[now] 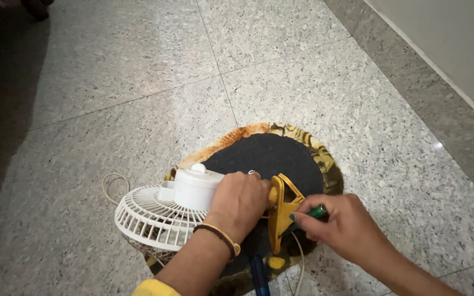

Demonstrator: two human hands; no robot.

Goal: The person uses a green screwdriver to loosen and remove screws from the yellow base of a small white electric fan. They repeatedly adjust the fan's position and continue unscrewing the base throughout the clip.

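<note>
Floor: speckled grey stone tiles with thin grout lines. Round mat: black centre, yellow-brown patterned border, lying flat on the floor at 6 o'clock of the view. Wall base: pale, running diagonally at 2 o'clock. A dark shadow covers the floor at 9 o'clock.

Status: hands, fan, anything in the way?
Left hand grips white fan at motor housing. Right hand holds green-handled tool at yellow bracket. Nothing obstructing.
</note>
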